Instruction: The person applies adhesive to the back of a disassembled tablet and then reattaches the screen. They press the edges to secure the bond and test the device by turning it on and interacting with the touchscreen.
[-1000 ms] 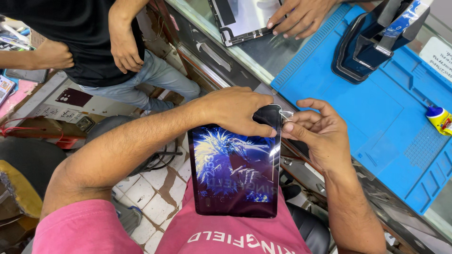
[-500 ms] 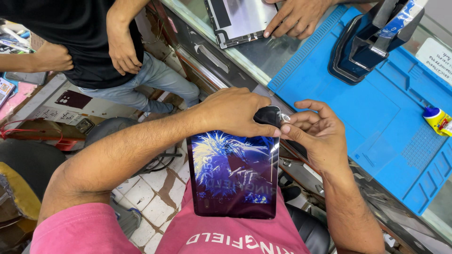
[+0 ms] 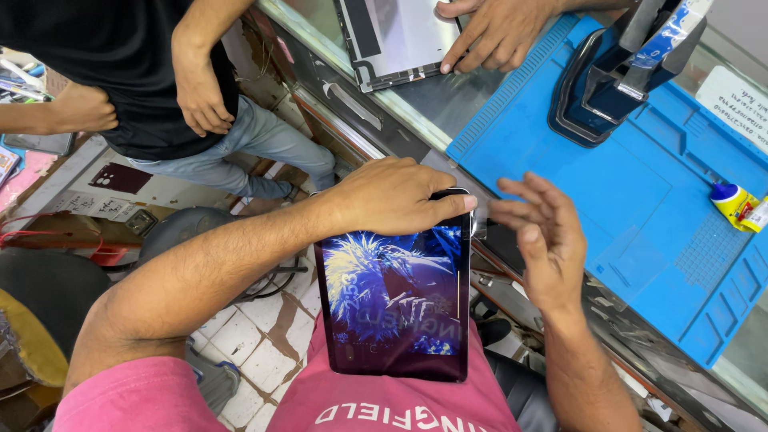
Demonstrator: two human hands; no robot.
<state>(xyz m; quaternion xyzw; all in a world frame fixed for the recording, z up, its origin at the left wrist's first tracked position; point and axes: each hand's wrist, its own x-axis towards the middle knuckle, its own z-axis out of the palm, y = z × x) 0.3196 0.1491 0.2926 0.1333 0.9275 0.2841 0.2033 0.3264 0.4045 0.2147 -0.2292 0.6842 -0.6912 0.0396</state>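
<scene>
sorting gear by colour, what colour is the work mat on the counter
Bright blue, shown best in the head view: the work mat.

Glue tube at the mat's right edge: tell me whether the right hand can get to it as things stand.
Probably yes. The right hand is open and empty beside the tablet, and only bare blue mat lies between it and the glue tube. It would need a stretch across.

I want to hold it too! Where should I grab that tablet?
Grip the tablet by its long side edges, coming from the bare right side. It leans upright against the person's lap with the lit screen facing up, and the left hand already covers its top edge, so avoid pressing the glass.
</scene>
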